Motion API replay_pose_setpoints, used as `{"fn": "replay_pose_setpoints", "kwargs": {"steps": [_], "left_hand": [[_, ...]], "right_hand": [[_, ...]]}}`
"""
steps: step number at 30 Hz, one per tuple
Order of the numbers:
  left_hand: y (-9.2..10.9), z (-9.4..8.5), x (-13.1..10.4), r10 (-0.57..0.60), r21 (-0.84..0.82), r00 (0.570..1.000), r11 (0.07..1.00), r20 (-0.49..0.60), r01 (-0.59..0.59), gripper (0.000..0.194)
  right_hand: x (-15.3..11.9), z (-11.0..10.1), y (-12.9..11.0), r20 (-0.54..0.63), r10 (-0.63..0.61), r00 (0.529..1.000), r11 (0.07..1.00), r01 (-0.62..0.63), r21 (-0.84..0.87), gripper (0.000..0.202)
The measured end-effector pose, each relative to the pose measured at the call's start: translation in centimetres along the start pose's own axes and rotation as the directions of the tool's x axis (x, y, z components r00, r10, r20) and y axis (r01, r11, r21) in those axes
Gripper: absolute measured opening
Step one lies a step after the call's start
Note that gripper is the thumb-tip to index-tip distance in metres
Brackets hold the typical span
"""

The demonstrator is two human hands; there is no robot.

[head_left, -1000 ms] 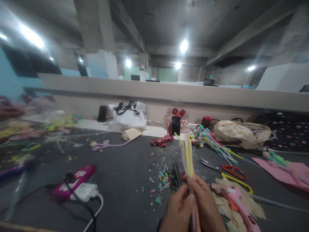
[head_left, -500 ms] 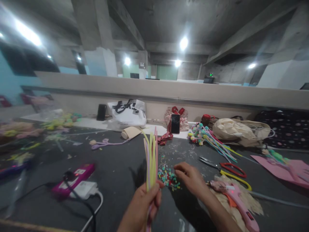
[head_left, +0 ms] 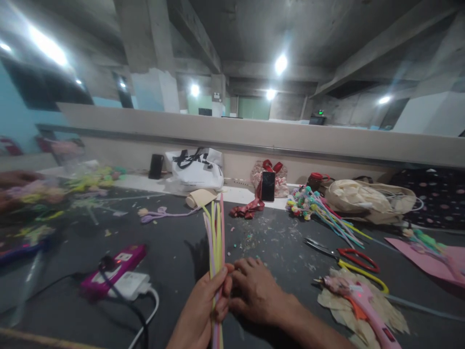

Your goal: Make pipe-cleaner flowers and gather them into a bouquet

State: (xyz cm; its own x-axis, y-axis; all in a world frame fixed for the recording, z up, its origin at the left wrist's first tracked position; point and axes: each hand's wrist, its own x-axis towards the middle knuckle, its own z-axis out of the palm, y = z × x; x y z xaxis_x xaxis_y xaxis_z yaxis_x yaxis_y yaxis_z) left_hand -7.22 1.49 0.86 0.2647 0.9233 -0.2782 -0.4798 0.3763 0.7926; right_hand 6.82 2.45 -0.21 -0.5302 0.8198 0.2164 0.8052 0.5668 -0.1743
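A bundle of pastel stems point(head_left: 217, 237), yellow, pink and purple, stands nearly upright in my left hand point(head_left: 207, 300), whose fingers wrap round it. Beside it, my right hand point(head_left: 256, 293) lies low over the dark table, palm down, with its fingertips close to my left hand; what is under the palm is hidden. Small coloured bits point(head_left: 249, 240) are scattered beyond my right hand. To the right lie scissors point(head_left: 341, 257) with red and yellow handles and a pink glue gun point(head_left: 363, 295) on a crumpled pale sheet.
A magenta power strip point(head_left: 125, 261) with plugs and cables lies left. Pipe-cleaner flowers point(head_left: 307, 203) rest at the back right, near a beige bag point(head_left: 363, 198). A phone point(head_left: 268, 186) leans behind. A white bag point(head_left: 198, 169) stands back left. Another person's hand point(head_left: 18, 179) shows far left.
My right hand has moved left and towards me, over the pile of coloured bits, which no longer shows as a heap. Another person's hand has come into view at far left.
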Motion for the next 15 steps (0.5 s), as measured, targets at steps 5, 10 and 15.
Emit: {"fn": "replay_pose_setpoints", "kwargs": {"steps": [5,10,15], "left_hand": [[0.0,0.4,-0.3,-0.046,-0.037,0.999,0.998,-0.026,0.045,0.031],[-0.1,0.4,-0.3,-0.09,-0.107,0.995,0.991,-0.038,0.086,0.034],[0.0,0.0,-0.3,-0.084,-0.11,0.995,0.991,-0.053,0.077,0.029]], "right_hand": [[0.3,0.1,3.2,-0.017,0.079,0.997,0.985,-0.081,-0.154,0.016],[-0.6,-2.1,5.7,-0.085,0.242,0.966,0.962,-0.251,-0.111,0.023],[-3.8,-3.0,3.9,0.064,0.24,0.969,0.969,-0.243,0.043,0.02]]}}
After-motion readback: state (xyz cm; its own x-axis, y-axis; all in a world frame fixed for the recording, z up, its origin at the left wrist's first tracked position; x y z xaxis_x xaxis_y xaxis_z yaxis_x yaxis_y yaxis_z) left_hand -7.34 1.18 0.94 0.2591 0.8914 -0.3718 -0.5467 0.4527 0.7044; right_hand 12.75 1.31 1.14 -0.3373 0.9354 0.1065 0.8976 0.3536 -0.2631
